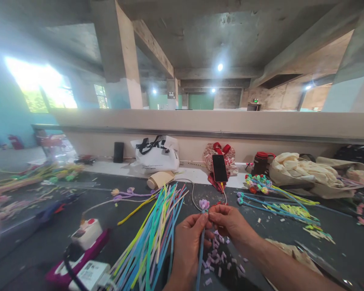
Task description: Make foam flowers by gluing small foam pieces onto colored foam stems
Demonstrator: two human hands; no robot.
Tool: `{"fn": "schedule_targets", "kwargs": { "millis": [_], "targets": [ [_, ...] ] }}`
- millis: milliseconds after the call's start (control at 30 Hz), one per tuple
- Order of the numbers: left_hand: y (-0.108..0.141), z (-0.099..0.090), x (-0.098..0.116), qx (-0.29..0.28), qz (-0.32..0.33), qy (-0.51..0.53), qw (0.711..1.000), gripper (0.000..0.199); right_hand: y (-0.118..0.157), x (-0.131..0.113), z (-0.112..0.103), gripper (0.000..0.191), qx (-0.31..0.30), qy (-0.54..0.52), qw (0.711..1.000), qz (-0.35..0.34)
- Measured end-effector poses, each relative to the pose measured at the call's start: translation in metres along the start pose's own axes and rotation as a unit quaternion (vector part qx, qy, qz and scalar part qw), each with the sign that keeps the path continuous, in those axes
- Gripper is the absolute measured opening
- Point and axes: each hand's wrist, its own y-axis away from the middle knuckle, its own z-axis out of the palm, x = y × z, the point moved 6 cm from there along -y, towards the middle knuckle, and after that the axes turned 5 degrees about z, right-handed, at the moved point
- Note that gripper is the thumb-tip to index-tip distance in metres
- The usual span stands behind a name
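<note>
A lilac pipe-cleaner flower (204, 204) on a long blue stem (201, 254) stands upright between my two hands. My left hand (189, 238) pinches the stem just below the flower head. My right hand (227, 220) has thumb and forefinger pressed together at the flower's base; whatever small piece they pinch is hidden by the fingers. Short cut lilac pieces (214, 258) lie scattered on the dark table under my hands. To the left of my left hand spreads a bundle of long coloured pipe cleaners (153, 234).
A phone (219, 168) leans on a red patterned bag (230, 155) at the back. Finished flowers (257, 184) and cut yellow pieces (288, 210) lie to the right. A purple power strip (79, 258) with chargers sits front left. A white bag (157, 155) stands behind.
</note>
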Motion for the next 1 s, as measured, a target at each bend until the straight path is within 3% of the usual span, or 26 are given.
{"fn": "schedule_targets", "kwargs": {
  "millis": [200, 433, 633, 767, 867, 1000],
  "targets": [
    [-0.002, -0.002, 0.008, 0.005, 0.057, -0.113, 0.992, 0.020, 0.001, 0.003, 0.001, 0.026, -0.001, 0.008, 1.000, 0.009],
    [0.005, -0.003, 0.018, 0.020, 0.123, -0.224, 0.967, 0.023, -0.003, 0.000, -0.022, 0.029, 0.049, 0.035, 0.998, 0.006],
    [0.009, -0.002, 0.022, 0.044, 0.172, -0.299, 0.938, 0.022, 0.011, -0.025, -0.029, 0.016, 0.102, 0.113, 0.985, -0.085],
    [0.009, 0.000, 0.021, 0.030, 0.206, -0.355, 0.911, 0.021, 0.020, -0.040, -0.020, 0.028, 0.093, 0.198, 0.964, -0.152],
    [0.009, 0.002, 0.019, 0.014, 0.219, -0.387, 0.896, 0.019, 0.020, -0.042, -0.015, 0.027, 0.079, 0.254, 0.949, -0.167],
    [0.009, 0.002, 0.020, 0.037, 0.249, -0.407, 0.878, 0.020, 0.019, -0.041, -0.014, 0.026, 0.082, 0.263, 0.946, -0.170]
  ]
}}
